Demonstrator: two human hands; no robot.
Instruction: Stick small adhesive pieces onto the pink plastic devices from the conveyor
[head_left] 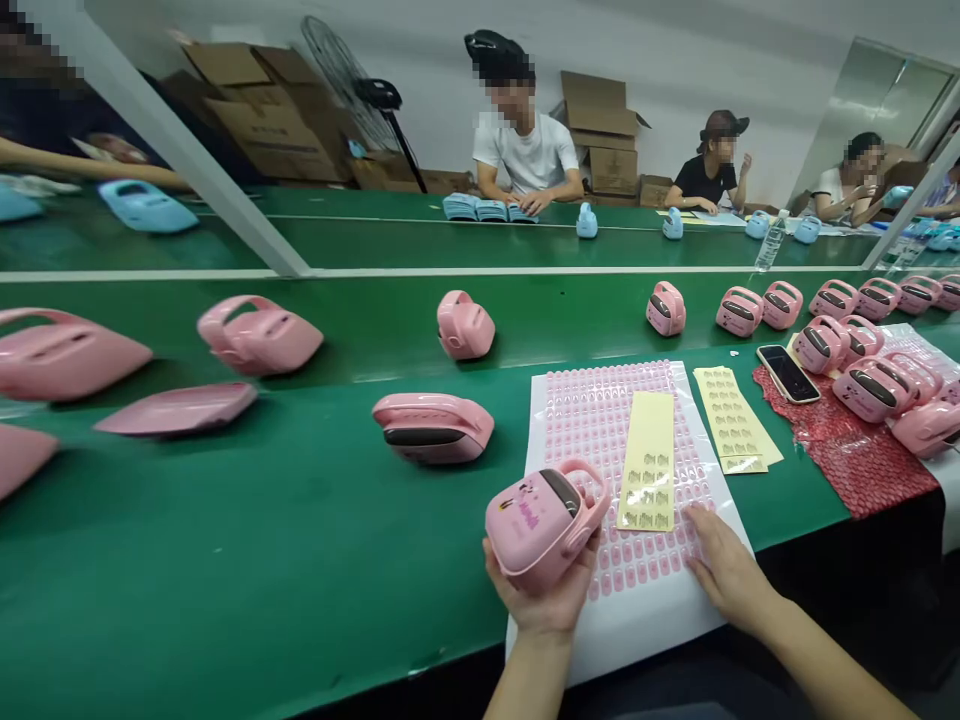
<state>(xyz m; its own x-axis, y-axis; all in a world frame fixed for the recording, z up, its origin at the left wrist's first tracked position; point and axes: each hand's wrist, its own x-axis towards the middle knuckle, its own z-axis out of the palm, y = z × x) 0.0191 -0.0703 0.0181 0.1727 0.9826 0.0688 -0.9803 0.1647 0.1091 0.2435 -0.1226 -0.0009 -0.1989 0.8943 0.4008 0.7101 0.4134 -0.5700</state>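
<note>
My left hand (546, 598) is closed from below around a pink handled device (525, 522). The device is tilted, showing a dark glossy panel, a printed picture and a loop handle. My right hand (724, 562) lies with fingers apart at the right edge of a sheet of small pink oval stickers (577, 430) on white backing. On that sheet lies a yellow label strip (651, 430), just left of my right fingertips; its printed labels show only on the lower part. Another pink device (433, 428) rests on the green table to the left.
More yellow label strips (731, 415), a phone (787, 374) and red bubble wrap (832, 440) lie to the right. Several pink devices (741, 312) line the green belt (360, 320). Beyond a white rail (450, 272), people sit by blue devices (587, 220) and a water bottle (771, 240).
</note>
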